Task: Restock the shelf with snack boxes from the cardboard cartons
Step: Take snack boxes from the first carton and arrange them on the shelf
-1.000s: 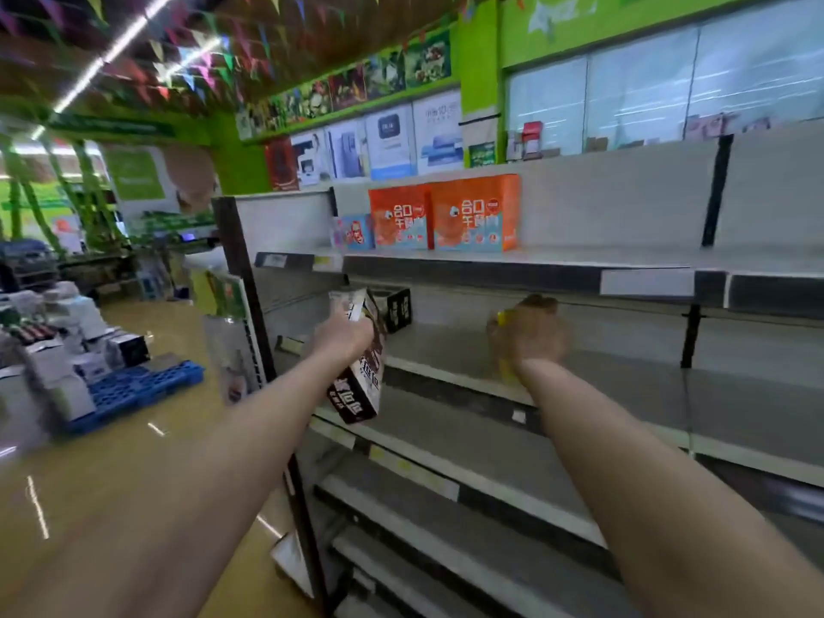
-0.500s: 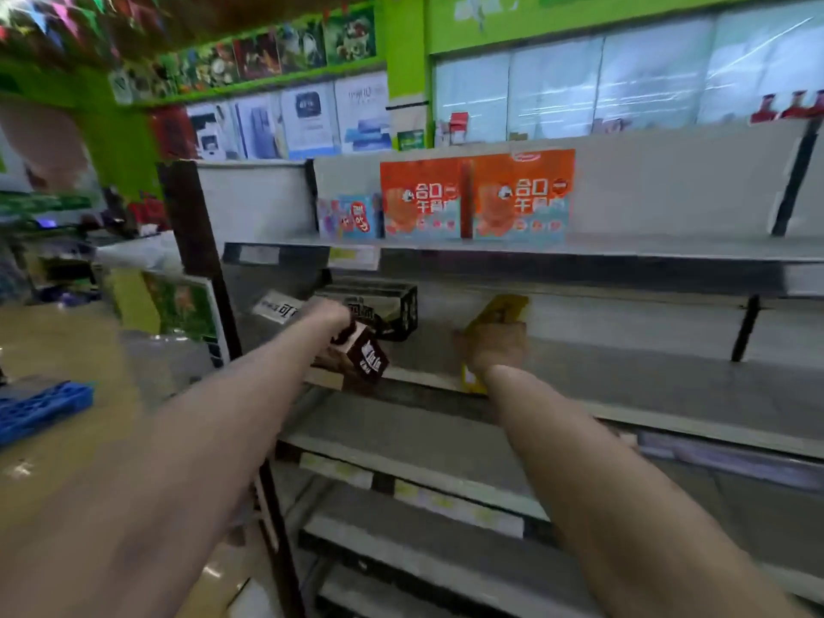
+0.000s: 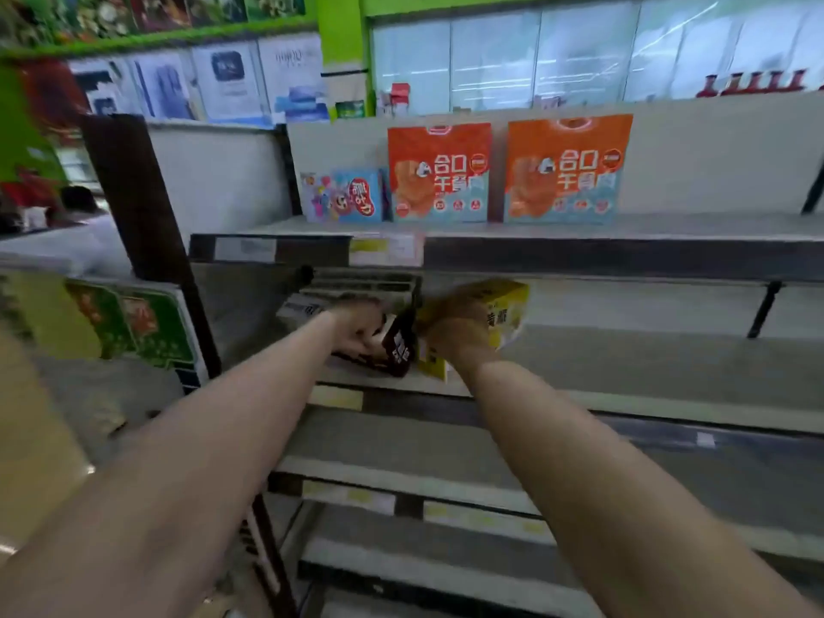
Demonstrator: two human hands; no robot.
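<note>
On the second shelf point(image 3: 646, 350) from the top, both hands are setting snack boxes down, so the placing step is under way. The left hand point(image 3: 356, 332) is gripping a dark brown box point(image 3: 400, 345), its fingers curled around it; the right hand point(image 3: 455, 332) is gripping a yellow box point(image 3: 499, 312) the same way. Both boxes are sitting near the front edge, side by side, just in front of dark boxes point(image 3: 365, 289) already stocked. The brown box is leaning, its long axis running roughly up-down; the yellow one is lying tilted, long axis rising to the right. Next, each probably needs squaring up before letting go.
</note>
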